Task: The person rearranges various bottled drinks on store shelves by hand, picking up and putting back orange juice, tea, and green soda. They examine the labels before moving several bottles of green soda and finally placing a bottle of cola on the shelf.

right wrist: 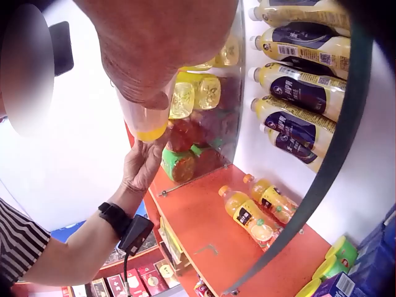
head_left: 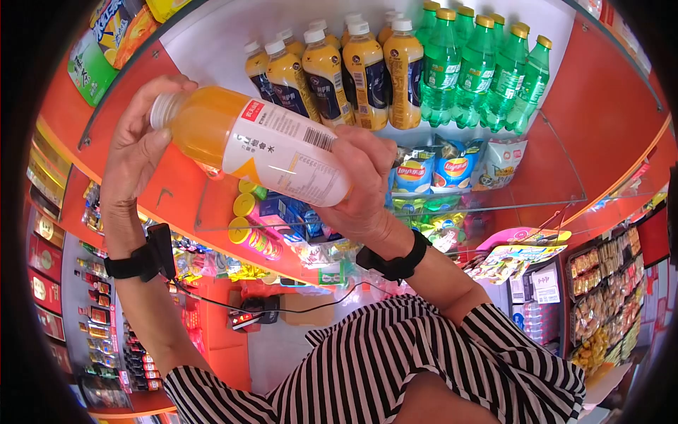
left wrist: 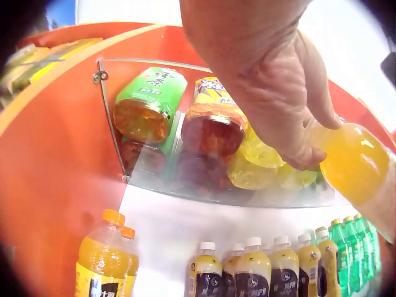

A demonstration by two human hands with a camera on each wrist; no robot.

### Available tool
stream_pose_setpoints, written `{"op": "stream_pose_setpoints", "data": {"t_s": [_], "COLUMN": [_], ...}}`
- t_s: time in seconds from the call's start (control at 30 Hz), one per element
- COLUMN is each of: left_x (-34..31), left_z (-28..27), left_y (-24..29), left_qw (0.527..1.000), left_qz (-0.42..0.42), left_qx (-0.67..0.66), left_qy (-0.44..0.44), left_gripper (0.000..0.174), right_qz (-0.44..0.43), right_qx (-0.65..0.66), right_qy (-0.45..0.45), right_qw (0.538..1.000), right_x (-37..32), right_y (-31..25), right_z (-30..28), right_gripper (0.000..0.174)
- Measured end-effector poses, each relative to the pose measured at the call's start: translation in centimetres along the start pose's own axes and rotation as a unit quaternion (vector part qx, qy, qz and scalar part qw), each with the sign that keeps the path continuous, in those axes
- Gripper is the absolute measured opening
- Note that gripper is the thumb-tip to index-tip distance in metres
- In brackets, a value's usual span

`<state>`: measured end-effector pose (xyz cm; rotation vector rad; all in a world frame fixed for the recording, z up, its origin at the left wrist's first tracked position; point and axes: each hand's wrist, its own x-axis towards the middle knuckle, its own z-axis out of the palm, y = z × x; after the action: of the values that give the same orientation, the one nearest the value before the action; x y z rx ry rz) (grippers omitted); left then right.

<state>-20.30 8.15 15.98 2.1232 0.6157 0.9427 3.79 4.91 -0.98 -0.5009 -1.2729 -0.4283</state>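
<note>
An orange drink bottle with a white label (head_left: 282, 152) is held tilted in front of the shelves, its white cap towards the left. The left hand (head_left: 134, 138) pinches the bottle at its cap and neck; in the left wrist view the left hand (left wrist: 266, 80) has thumb and fingers around the neck. The right hand (head_left: 360, 180) grips the bottle's base end. In the right wrist view, the right hand (right wrist: 158, 49) covers much of the bottle (right wrist: 145, 120), and the left hand (right wrist: 143, 164) is at its other end.
Yellow bottles with dark labels (head_left: 364, 74) and green bottles (head_left: 441, 74) stand on the shelf behind. Chip bags (head_left: 413, 169) and yellow-lidded cans (head_left: 244, 233) sit lower. A glass shelf edge (right wrist: 331, 167) curves close by; a cable (head_left: 304, 311) hangs between the wrists.
</note>
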Motion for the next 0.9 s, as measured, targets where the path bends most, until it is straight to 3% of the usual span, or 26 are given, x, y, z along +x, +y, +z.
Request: {"op": "stream_pose_setpoints", "data": {"t_s": [0.2, 0.3, 0.4, 0.47, 0.5, 0.57, 0.6, 0.67, 0.8, 0.87, 0.9], "left_x": [-0.2, -0.1, 0.1, 0.3, 0.4, 0.7, 0.9, 1.2, 2.1, 2.6, 2.7], "left_z": [-0.1, -0.2, -0.3, -0.5, -0.5, -0.6, -0.5, -0.4, -0.1, 0.1, 0.3], "left_y": [-0.3, -0.3, -0.4, -0.5, -0.5, -0.7, -0.8, -1.1, -1.7, -1.8, -1.7], "left_qw": [0.999, 0.999, 0.999, 0.999, 0.999, 0.999, 0.999, 0.999, 0.999, 1.0, 1.0], "left_qz": [0.026, 0.035, 0.038, 0.035, 0.033, 0.029, 0.026, 0.023, 0.0, -0.014, -0.028], "left_qx": [0.028, 0.02, 0.022, 0.023, 0.024, 0.03, 0.037, 0.038, 0.032, 0.02, 0.009], "left_qy": [0.002, -0.011, -0.017, -0.016, -0.017, -0.021, -0.026, -0.022, -0.007, -0.005, -0.004], "left_gripper": [0.05, 0.049, 0.048, 0.048, 0.048, 0.048, 0.048, 0.049, 0.053, 0.052, 0.051], "right_qz": [0.012, 0.046, 0.081, 0.179, 0.179, 0.314, 0.315, 0.384, 0.397, 0.319, 0.319], "right_qx": [0.021, -0.031, 0.027, 0.108, 0.108, 0.25, 0.25, 0.327, 0.352, 0.273, 0.273], "right_qy": [-0.014, -0.083, -0.12, -0.111, -0.111, -0.15, -0.15, -0.165, -0.161, -0.189, -0.19], "right_qw": [1.0, 0.995, 0.989, 0.972, 0.971, 0.904, 0.903, 0.847, 0.832, 0.888, 0.888], "right_x": [0.1, 0.4, 0.0, -0.1, -0.3, -0.8, -1.0, -1.3, -1.9, -2.2, -2.2], "right_y": [0.1, 0.0, 0.2, -0.8, -1.0, -1.2, -1.3, -1.4, -1.8, -1.7, -1.7], "right_z": [-0.3, -0.8, -0.3, -0.2, -0.1, -0.1, 0.0, 0.0, 0.4, 0.5, 0.6], "right_gripper": [0.075, 0.084, 0.079, 0.083, 0.083, 0.087, 0.087, 0.088, 0.084, 0.082, 0.082]}}
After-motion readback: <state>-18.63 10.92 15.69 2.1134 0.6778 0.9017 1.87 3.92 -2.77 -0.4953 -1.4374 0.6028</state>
